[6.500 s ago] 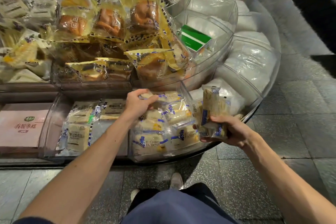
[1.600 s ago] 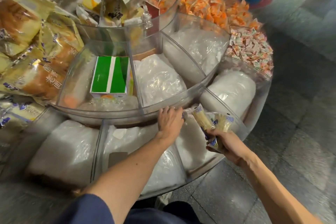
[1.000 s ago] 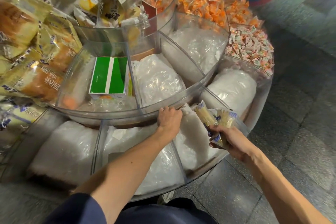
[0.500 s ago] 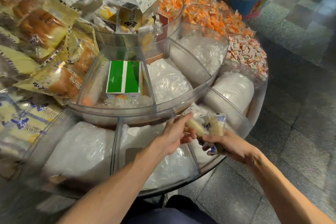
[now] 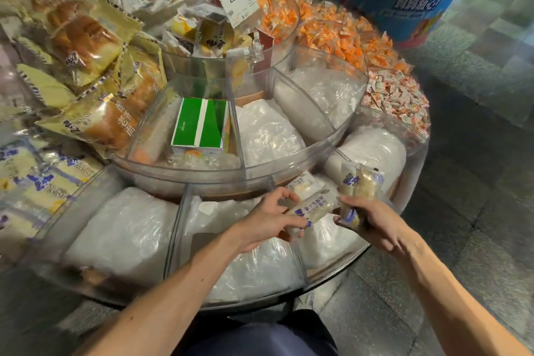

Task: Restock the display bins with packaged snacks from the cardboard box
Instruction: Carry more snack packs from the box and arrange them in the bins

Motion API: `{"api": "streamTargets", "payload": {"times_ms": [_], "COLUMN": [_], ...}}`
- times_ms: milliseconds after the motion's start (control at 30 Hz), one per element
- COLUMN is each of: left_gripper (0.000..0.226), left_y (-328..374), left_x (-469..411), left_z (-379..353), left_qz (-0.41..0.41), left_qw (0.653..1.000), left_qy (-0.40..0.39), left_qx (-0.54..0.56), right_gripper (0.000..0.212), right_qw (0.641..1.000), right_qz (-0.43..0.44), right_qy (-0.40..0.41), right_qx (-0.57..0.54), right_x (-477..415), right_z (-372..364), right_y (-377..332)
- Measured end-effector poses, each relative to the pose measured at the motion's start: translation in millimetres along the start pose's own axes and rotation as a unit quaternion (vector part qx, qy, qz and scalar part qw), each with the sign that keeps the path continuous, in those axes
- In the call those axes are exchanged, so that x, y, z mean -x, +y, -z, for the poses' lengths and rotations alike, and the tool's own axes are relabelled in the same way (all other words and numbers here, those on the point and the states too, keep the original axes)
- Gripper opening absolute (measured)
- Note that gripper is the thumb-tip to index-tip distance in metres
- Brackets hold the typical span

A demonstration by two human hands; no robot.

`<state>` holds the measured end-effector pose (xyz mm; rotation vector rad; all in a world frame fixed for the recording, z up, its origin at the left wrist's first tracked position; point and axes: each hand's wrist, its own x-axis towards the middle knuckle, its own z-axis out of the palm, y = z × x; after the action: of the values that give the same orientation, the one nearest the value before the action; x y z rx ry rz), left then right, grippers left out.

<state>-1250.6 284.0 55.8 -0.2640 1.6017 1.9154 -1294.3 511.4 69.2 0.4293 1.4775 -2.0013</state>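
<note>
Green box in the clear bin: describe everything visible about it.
The green box is a flat rectangular carton, seemingly cardboard, closed, its top green with one white stripe running lengthwise and faint small print that cannot be read. Its near edge is white. It lies flat, slightly askew, in a compartment of the middle clear bin, close beside the clear divider on its right. It rests on clear-wrapped packets with orange contents.
</note>
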Motion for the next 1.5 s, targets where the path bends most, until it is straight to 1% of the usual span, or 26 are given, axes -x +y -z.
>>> {"api": "streamTargets", "payload": {"times_ms": [67, 100, 167, 233, 300, 333, 433, 500, 567, 600, 633, 667, 733, 800, 867, 933, 967, 1100, 1167, 1233, 1300, 1433, 1500], "left_gripper": [0.055, 0.056, 0.049, 0.029, 0.013, 0.013, 0.023, 0.027, 0.028, 0.023, 0.016, 0.016, 0.026, 0.026, 0.024, 0.037, 0.045, 0.054, 0.056, 0.058, 0.052, 0.031, 0.022], "left_y": [-0.2, 0.9, 3.3, 5.1, 2.5, 0.1, -7.3, -9.6, -7.3, -6.8, -5.6, -4.2, -4.3, -9.4, -18.3, -28.0, -33.0, -38.4, -39.5, -37.0, -32.8, -18.6, -11.1], "left_x": [-13.6, -20.1, -32.3, -44.9, -59.0, -65.6, -81.0, -88.9, -95.3, -98.6, -101.3, -104.8, -112.9, -119.3, -124.8, -130.3, -132.3, -136.9, -138.2, -138.9, -141.5, -139.9, -138.8], "left_z": [-6.9, -11.4, -22.8, -34.8, -44.4, -48.0, -57.0, -56.8, -54.0, -53.3, -54.0, -56.0, -61.1, -61.3, -56.0, -50.5, -49.2, -51.9, -52.8, -54.1, -53.3, -54.7, -57.6], "left_qz": [0.001, 0.002, 0.01, 0.013, 0.008, 0.006, 0.014, 0.022, 0.024, 0.022, 0.019, 0.014, 0.006, 0.009, 0.016, 0.025, 0.028, -0.018, -0.006, 0.014, 0.031, 0.078, 0.055], "left_qw": [0.998, 0.997, 0.995, 0.993, 0.989, 0.984, 0.966, 0.941, 0.892, 0.871, 0.854, 0.836, 0.804, 0.791, 0.787, 0.767, 0.768, 0.742, 0.725, 0.705, 0.688, 0.692, 0.737], "left_qy": [0.018, 0.027, 0.038, 0.043, 0.068, 0.087, 0.136, 0.169, 0.215, 0.229, 0.231, 0.225, 0.214, 0.228, 0.241, 0.251, 0.265, 0.319, 0.312, 0.303, 0.302, 0.267, 0.281], "left_qx": [-0.052, -0.071, -0.093, -0.106, -0.133, -0.155, -0.217, -0.292, -0.396, -0.434, -0.466, -0.499, -0.555, -0.568, -0.568, -0.589, -0.582, -0.589, -0.614, -0.641, -0.66, -0.667, -0.613], "right_gripper": [0.031, 0.026, 0.024, 0.022, 0.02, 0.02, 0.02, 0.016, 0.02, 0.022, 0.022, 0.02, 0.014, 0.009, 0.009, 0.017, 0.02, 0.02, 0.021, 0.024, 0.026, 0.03, 0.035], "right_qw": [1.0, 0.999, 0.998, 0.996, 0.993, 0.99, 0.978, 0.97, 0.967, 0.967, 0.967, 0.966, 0.962, 0.963, 0.961, 0.957, 0.956, 0.958, 0.957, 0.953, 0.95, 0.954, 0.939], "right_qz": [-0.005, -0.009, -0.018, -0.026, -0.032, -0.033, -0.03, -0.037, -0.05, -0.058, -0.064, -0.066, -0.07, -0.079, -0.087, -0.093, -0.099, -0.127, -0.139, -0.14, -0.135, -0.123, -0.123], "right_qy": [-0.006, -0.012, -0.027, -0.037, -0.053, -0.067, -0.105, -0.098, -0.085, -0.083, -0.086, -0.092, -0.109, -0.123, -0.135, -0.151, -0.157, -0.17, -0.178, -0.176, -0.18, -0.17, -0.183], "right_qx": [0.025, 0.036, 0.059, 0.08, 0.103, 0.117, 0.178, 0.219, 0.234, 0.232, 0.231, 0.234, 0.241, 0.226, 0.225, 0.23, 0.227, 0.195, 0.184, 0.202, 0.217, 0.215, 0.263], "right_x": [-12.0, -17.7, -30.4, -41.6, -52.3, -57.1, -71.8, -80.4, -88.8, -91.6, -93.6, -94.9, -95.3, -94.9, -93.9, -94.0, -94.2, -92.8, -92.2, -93.9, -93.5, -98.5, -101.0], "right_z": [10.7, 15.6, 27.4, 38.6, 49.9, 54.1, 62.6, 67.4, 73.2, 76.8, 79.7, 82.1, 83.8, 84.5, 86.7, 90.5, 92.3, 98.5, 100.5, 103.8, 103.4, 102.8, 101.6], "right_y": [-8.2, -12.8, -20.8, -26.8, -30.8, -33.2, -38.6, -41.5, -46.0, -49.0, -52.1, -55.8, -63.8, -68.3, -71.7, -73.3, -73.6, -76.0, -77.1, -77.9, -80.5, -83.2, -86.1]}}
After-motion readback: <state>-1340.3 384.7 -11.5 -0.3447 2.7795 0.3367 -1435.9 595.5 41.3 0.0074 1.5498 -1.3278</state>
